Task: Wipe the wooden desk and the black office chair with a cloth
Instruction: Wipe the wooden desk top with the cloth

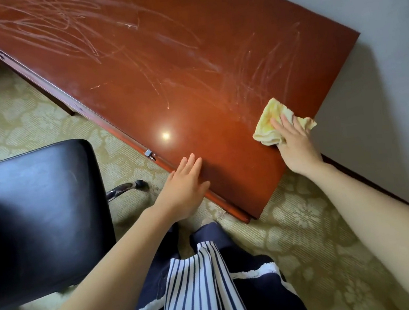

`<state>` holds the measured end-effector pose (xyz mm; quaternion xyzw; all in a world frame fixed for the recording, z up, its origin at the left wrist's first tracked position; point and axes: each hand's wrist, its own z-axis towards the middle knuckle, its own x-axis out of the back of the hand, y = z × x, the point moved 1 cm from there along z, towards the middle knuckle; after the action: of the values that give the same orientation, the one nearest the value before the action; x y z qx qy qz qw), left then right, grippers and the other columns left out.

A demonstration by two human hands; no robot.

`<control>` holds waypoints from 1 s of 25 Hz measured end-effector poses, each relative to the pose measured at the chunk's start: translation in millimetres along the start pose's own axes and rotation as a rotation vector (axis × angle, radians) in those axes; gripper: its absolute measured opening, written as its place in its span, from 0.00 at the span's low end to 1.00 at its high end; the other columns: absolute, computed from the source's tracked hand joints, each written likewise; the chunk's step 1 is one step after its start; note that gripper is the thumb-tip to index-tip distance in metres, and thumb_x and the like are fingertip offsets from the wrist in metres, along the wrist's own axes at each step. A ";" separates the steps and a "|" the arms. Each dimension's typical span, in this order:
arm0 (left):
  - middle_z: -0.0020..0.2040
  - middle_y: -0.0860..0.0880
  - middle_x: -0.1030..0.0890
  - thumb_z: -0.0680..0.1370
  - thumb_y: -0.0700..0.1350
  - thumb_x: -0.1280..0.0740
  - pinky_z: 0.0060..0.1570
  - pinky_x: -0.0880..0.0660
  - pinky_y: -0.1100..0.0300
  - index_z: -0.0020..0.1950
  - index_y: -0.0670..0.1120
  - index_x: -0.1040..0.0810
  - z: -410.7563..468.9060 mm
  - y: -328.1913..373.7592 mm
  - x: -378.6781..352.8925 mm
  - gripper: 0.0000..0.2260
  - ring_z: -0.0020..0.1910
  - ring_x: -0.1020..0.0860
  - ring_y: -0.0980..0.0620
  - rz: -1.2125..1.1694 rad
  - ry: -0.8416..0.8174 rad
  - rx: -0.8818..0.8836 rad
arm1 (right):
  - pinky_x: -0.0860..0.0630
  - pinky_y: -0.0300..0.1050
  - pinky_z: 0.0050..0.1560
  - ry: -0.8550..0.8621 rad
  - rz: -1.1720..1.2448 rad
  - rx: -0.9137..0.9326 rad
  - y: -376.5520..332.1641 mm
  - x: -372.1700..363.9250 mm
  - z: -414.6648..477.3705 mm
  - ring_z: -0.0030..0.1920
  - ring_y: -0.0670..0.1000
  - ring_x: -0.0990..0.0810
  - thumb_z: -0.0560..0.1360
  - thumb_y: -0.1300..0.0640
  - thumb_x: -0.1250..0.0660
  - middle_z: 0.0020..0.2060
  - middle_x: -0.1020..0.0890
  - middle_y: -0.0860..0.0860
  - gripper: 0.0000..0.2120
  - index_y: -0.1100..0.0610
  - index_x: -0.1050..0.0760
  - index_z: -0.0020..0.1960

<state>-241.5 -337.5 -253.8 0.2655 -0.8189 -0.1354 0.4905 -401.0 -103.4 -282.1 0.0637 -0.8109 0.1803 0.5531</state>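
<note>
The reddish wooden desk (150,65) runs diagonally across the view, its top covered with pale scribbled streaks. A crumpled yellow cloth (269,120) lies near the desk's right near corner. My right hand (294,143) presses flat on the cloth with straight fingers. My left hand (184,186) rests flat on the desk's front edge, fingers straight, holding nothing. The black office chair (37,216) stands at the left, its seat close to my left arm.
Patterned beige carpet (313,239) covers the floor. A white wall (383,79) runs along the desk's right end. A chair leg with a caster (134,185) sticks out under the desk edge. Metal drawer fittings (150,154) sit on the desk's front.
</note>
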 end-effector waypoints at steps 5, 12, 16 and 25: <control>0.78 0.45 0.63 0.82 0.56 0.49 0.73 0.61 0.47 0.78 0.48 0.60 16.6 4.9 -1.1 0.30 0.75 0.66 0.45 0.400 0.007 0.016 | 0.63 0.57 0.72 0.085 -0.081 -0.159 -50.4 -22.7 -6.3 0.76 0.57 0.60 0.81 0.47 0.50 0.77 0.56 0.50 0.28 0.45 0.59 0.77; 0.77 0.44 0.63 0.82 0.58 0.52 0.72 0.60 0.42 0.78 0.47 0.61 42.6 15.4 5.1 0.30 0.75 0.65 0.42 0.482 -0.037 0.110 | 0.65 0.54 0.72 0.036 -0.037 0.388 -61.3 -57.9 -98.1 0.75 0.54 0.59 0.76 0.55 0.41 0.75 0.49 0.48 0.31 0.46 0.48 0.76; 0.78 0.46 0.61 0.81 0.58 0.53 0.72 0.59 0.41 0.78 0.47 0.59 53.3 26.2 4.3 0.30 0.76 0.63 0.43 0.482 -0.036 0.057 | 0.67 0.48 0.72 -0.134 -0.091 0.545 -31.9 -48.2 -96.5 0.74 0.47 0.65 0.72 0.65 0.40 0.75 0.54 0.41 0.40 0.41 0.53 0.75; 0.66 0.47 0.29 0.81 0.51 0.46 0.61 0.35 0.51 0.69 0.48 0.33 80.7 26.1 47.0 0.17 0.63 0.30 0.44 0.523 0.074 -0.182 | 0.60 0.51 0.75 -0.125 -0.032 0.279 -4.5 -0.7 -14.3 0.74 0.42 0.64 0.73 0.70 0.43 0.75 0.54 0.39 0.42 0.36 0.55 0.73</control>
<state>-337.8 -345.9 -245.8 0.0049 -0.8256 -0.0675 0.5602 -386.8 -102.5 -277.1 0.1640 -0.8098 0.2778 0.4900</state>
